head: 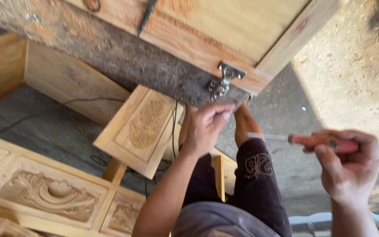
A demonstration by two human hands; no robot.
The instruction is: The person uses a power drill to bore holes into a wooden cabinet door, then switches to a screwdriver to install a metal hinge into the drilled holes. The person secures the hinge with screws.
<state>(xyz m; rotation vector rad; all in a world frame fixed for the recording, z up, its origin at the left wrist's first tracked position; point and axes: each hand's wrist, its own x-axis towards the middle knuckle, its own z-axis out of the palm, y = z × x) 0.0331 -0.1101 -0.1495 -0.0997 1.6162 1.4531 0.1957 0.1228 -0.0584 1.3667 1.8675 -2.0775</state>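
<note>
My left hand is raised under a metal cabinet hinge, its fingers pinched together near the hinge's lower end; whether it holds a small part cannot be told. The hinge is fixed to the framed edge of a wooden door panel at the top. My right hand grips the red handle of a screwdriver, whose metal shaft points left toward the left hand, apart from the hinge.
A small carved wooden door leans below the hinge. A long carved panel lies at the lower left. A black cable runs over the grey floor. My dark-trousered knees are below. Sawdust covers the sunlit ground at right.
</note>
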